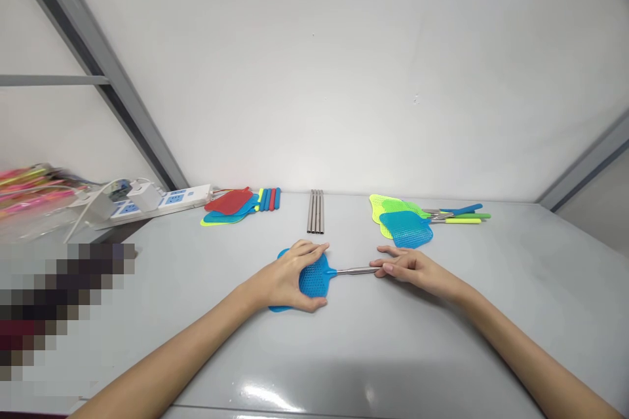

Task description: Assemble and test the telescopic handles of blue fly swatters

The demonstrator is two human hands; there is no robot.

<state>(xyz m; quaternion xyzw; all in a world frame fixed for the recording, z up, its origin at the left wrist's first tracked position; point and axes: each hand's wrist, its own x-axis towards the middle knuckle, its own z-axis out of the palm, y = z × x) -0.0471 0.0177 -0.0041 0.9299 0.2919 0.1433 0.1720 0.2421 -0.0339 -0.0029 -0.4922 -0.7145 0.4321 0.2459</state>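
A blue fly swatter head (314, 278) lies flat on the grey table in front of me. My left hand (289, 272) spans it, thumb at the near edge and fingers at the far edge, hiding its left part. From the head's neck a silver metal rod (356, 270) runs to the right. The rod's right end is between the thumb and fingers of my right hand (407, 270), which partly cover it. No coloured grip shows on this rod.
Behind on the left lie red, blue and yellow swatter heads (230, 201) beside several coloured grips (270, 199). Several loose metal rods (316, 211) stand in a row at the back middle. Swatters with handles (407, 229) are piled back right. A power strip (181, 200) lies far left.
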